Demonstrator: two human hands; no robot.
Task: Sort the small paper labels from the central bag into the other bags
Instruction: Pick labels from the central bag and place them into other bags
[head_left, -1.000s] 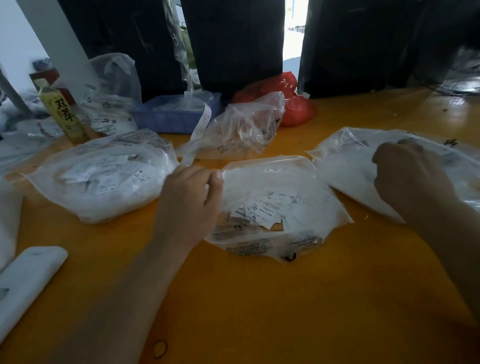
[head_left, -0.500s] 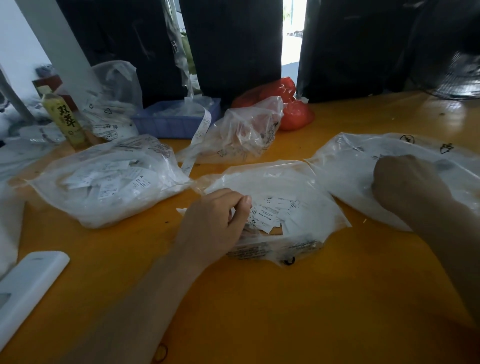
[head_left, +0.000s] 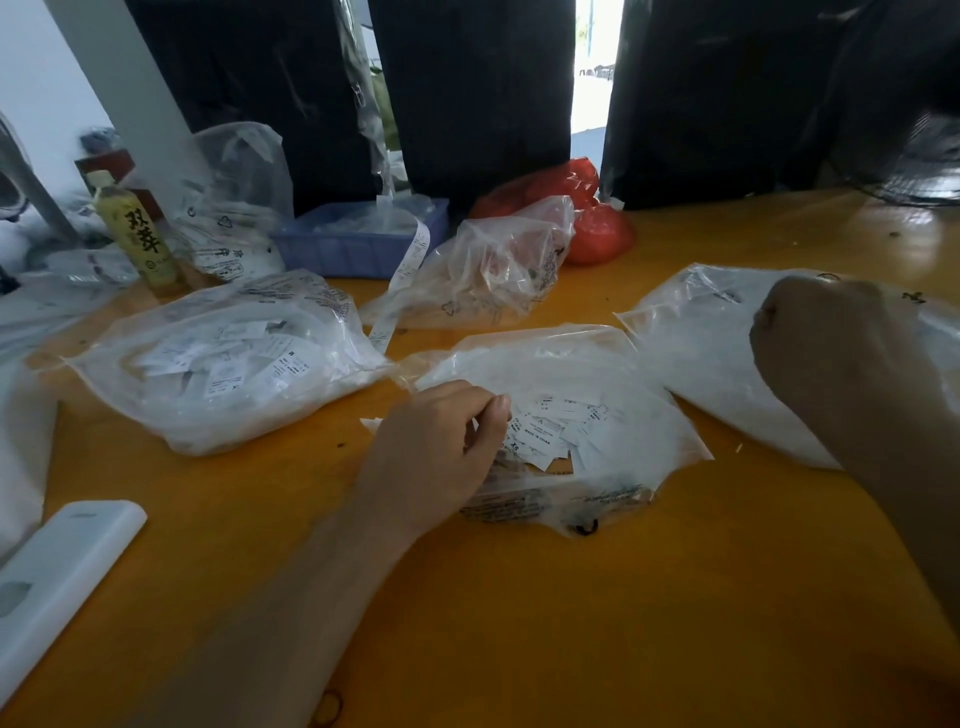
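Orange surface (head_left: 571, 597) carries three clear bags in a row. Central bag (head_left: 597, 374) lies open, a heap of small labels (head_left: 550, 431) inside. Left hand (head_left: 441, 452) rests at its left edge, fingers curled over the plastic and the nearest labels; whether it pinches one is hard to tell. Left bag (head_left: 228, 364), stuffed with labels, sits just beside. Right hand (head_left: 831, 364), fingers curled under, sits over the right bag (head_left: 701, 343); any hold is hidden. Behind: crumpled bag (head_left: 493, 265), blue tray (head_left: 358, 244), bottle (head_left: 140, 234), red bag (head_left: 597, 234).
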